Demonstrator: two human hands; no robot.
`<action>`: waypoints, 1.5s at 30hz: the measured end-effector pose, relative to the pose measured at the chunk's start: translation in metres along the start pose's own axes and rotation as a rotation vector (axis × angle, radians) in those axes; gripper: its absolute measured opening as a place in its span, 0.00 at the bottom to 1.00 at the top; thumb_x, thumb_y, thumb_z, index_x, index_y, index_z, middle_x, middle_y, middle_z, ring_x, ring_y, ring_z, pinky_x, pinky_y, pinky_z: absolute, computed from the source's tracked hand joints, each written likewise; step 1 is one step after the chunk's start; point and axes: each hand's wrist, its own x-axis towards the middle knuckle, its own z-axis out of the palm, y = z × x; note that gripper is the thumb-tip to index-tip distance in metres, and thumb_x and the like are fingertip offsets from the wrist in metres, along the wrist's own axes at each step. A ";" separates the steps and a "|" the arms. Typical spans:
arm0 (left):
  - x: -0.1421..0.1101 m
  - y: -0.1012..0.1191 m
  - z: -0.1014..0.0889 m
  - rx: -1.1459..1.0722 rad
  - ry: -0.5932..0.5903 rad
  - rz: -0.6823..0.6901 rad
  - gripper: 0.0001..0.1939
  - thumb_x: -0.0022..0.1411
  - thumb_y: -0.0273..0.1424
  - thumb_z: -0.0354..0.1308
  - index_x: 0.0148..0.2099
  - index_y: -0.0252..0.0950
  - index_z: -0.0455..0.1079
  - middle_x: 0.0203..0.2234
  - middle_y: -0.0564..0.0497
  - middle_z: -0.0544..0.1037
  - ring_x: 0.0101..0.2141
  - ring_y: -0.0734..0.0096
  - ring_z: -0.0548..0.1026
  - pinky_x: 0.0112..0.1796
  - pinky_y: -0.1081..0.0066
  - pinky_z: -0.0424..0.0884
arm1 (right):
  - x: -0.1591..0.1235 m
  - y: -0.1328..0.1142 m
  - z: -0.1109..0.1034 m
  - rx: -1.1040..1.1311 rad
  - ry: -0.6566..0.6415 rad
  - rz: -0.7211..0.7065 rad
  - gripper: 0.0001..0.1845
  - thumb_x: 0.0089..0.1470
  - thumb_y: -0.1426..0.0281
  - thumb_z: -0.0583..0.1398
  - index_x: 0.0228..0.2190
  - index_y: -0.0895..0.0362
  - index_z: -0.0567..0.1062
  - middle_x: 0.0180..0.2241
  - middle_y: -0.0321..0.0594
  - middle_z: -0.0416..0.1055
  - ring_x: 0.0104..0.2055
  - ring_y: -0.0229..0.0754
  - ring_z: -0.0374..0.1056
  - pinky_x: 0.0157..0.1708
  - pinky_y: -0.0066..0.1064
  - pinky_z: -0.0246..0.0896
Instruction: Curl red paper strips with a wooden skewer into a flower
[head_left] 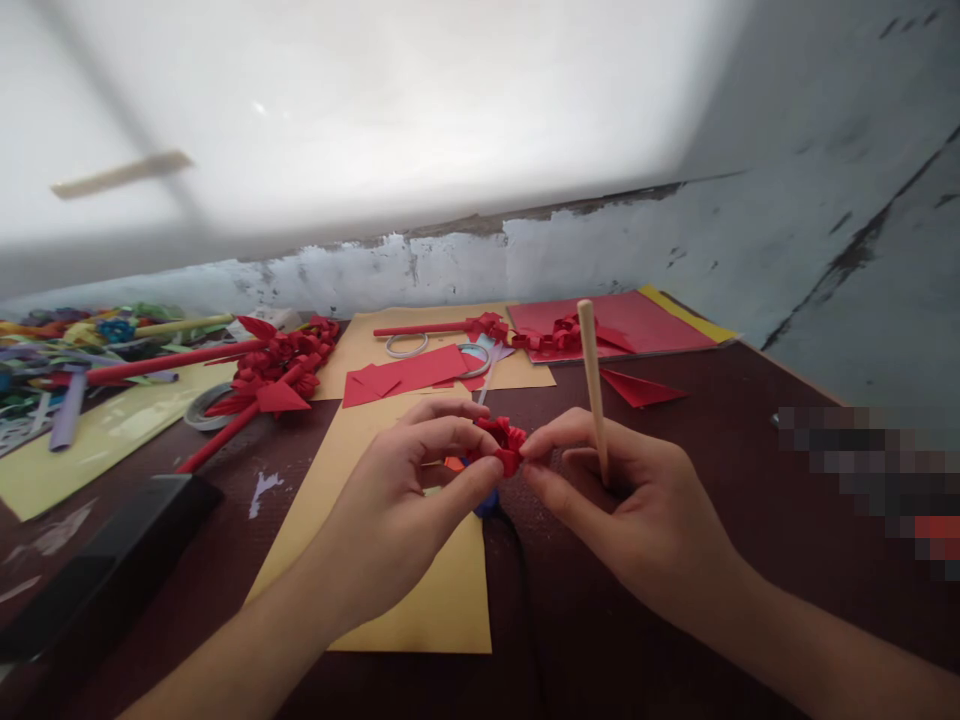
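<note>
A small red paper flower (501, 441) is held between both hands above a tan paper sheet (420, 590). My left hand (409, 490) pinches it from the left with thumb and fingers. My right hand (637, 500) pinches its right edge with thumb and forefinger. The right hand also grips a thin wooden stick (592, 390) that stands almost upright between its fingers. A blue object with a black cord (517, 560) lies under the flower, mostly hidden.
Finished red paper flowers on red stems (277, 365) lie at the left. Red paper pieces (409, 375), tape rings (405, 346), red sheets (637, 325) sit at the back by the wall. Colourful scraps (67, 350) fill the far left. A black object (105, 580) lies front left.
</note>
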 end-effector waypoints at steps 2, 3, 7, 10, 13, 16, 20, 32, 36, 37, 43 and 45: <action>0.000 -0.001 0.000 -0.014 -0.018 0.000 0.07 0.69 0.31 0.64 0.38 0.40 0.81 0.52 0.45 0.75 0.54 0.60 0.77 0.41 0.73 0.80 | 0.000 0.001 0.000 -0.002 0.002 0.008 0.04 0.61 0.65 0.65 0.35 0.52 0.79 0.18 0.24 0.51 0.19 0.33 0.46 0.17 0.29 0.40; 0.000 -0.002 0.000 -0.012 -0.024 0.003 0.06 0.69 0.31 0.64 0.38 0.40 0.81 0.52 0.45 0.75 0.55 0.59 0.76 0.41 0.73 0.80 | 0.000 0.002 0.001 -0.002 0.003 0.011 0.04 0.61 0.65 0.65 0.35 0.52 0.79 0.17 0.24 0.51 0.18 0.33 0.46 0.17 0.29 0.40; 0.000 -0.002 0.000 0.005 -0.036 0.017 0.05 0.69 0.31 0.64 0.39 0.41 0.80 0.53 0.46 0.74 0.58 0.58 0.73 0.43 0.73 0.79 | 0.000 0.003 0.001 -0.003 -0.004 0.019 0.04 0.61 0.65 0.65 0.36 0.52 0.79 0.17 0.24 0.50 0.19 0.33 0.45 0.17 0.29 0.39; 0.000 0.000 0.000 0.007 -0.040 0.016 0.05 0.69 0.31 0.64 0.39 0.41 0.80 0.52 0.46 0.74 0.57 0.59 0.74 0.44 0.73 0.79 | 0.000 0.001 0.000 0.013 -0.029 0.018 0.04 0.62 0.65 0.65 0.36 0.52 0.80 0.18 0.24 0.50 0.19 0.33 0.45 0.17 0.29 0.39; 0.000 0.002 0.000 0.014 -0.039 0.013 0.05 0.69 0.30 0.63 0.38 0.41 0.80 0.51 0.46 0.74 0.58 0.60 0.74 0.44 0.73 0.79 | 0.000 0.000 -0.001 0.015 -0.057 0.013 0.04 0.62 0.65 0.65 0.36 0.52 0.80 0.18 0.25 0.51 0.19 0.33 0.45 0.18 0.29 0.39; 0.000 0.003 0.001 0.034 -0.028 0.018 0.05 0.69 0.30 0.63 0.38 0.41 0.80 0.53 0.46 0.73 0.58 0.60 0.73 0.45 0.72 0.80 | 0.001 0.001 -0.001 0.003 -0.066 0.024 0.05 0.61 0.63 0.66 0.35 0.52 0.79 0.18 0.25 0.50 0.20 0.33 0.44 0.18 0.30 0.38; 0.000 0.003 0.002 0.169 0.015 0.116 0.05 0.69 0.29 0.64 0.40 0.42 0.80 0.49 0.48 0.77 0.58 0.63 0.73 0.52 0.68 0.78 | 0.001 0.001 -0.002 -0.023 -0.064 0.039 0.06 0.61 0.64 0.65 0.33 0.52 0.79 0.18 0.25 0.50 0.20 0.34 0.44 0.19 0.30 0.39; -0.008 0.001 0.006 0.557 0.242 0.434 0.09 0.64 0.25 0.68 0.46 0.42 0.79 0.50 0.48 0.76 0.49 0.65 0.79 0.49 0.65 0.79 | 0.000 -0.003 0.000 0.010 -0.016 0.077 0.08 0.61 0.64 0.64 0.31 0.53 0.78 0.18 0.26 0.53 0.20 0.33 0.46 0.18 0.29 0.41; -0.009 -0.001 0.008 0.624 0.254 0.538 0.10 0.64 0.24 0.67 0.46 0.41 0.79 0.48 0.48 0.75 0.44 0.68 0.80 0.46 0.68 0.80 | 0.000 -0.002 0.001 -0.005 0.003 0.082 0.09 0.61 0.63 0.65 0.31 0.54 0.78 0.19 0.26 0.53 0.20 0.34 0.48 0.18 0.29 0.42; -0.009 -0.002 0.008 0.641 0.256 0.551 0.10 0.64 0.23 0.67 0.46 0.41 0.79 0.47 0.48 0.76 0.45 0.68 0.79 0.46 0.68 0.79 | 0.000 -0.002 0.001 -0.005 -0.004 0.084 0.09 0.61 0.63 0.65 0.31 0.54 0.78 0.19 0.26 0.53 0.20 0.34 0.48 0.18 0.29 0.42; -0.008 -0.002 0.010 0.667 0.258 0.586 0.10 0.64 0.21 0.67 0.44 0.40 0.78 0.46 0.48 0.76 0.46 0.69 0.78 0.46 0.69 0.78 | 0.001 0.000 0.001 -0.003 -0.023 0.076 0.08 0.61 0.64 0.65 0.32 0.54 0.78 0.19 0.26 0.54 0.20 0.33 0.48 0.18 0.28 0.42; -0.008 -0.001 0.010 0.663 0.258 0.583 0.10 0.64 0.21 0.67 0.44 0.40 0.78 0.46 0.48 0.76 0.45 0.69 0.78 0.46 0.70 0.78 | 0.000 0.001 0.000 0.005 -0.030 0.076 0.08 0.61 0.64 0.65 0.32 0.54 0.78 0.19 0.26 0.53 0.20 0.33 0.48 0.18 0.28 0.42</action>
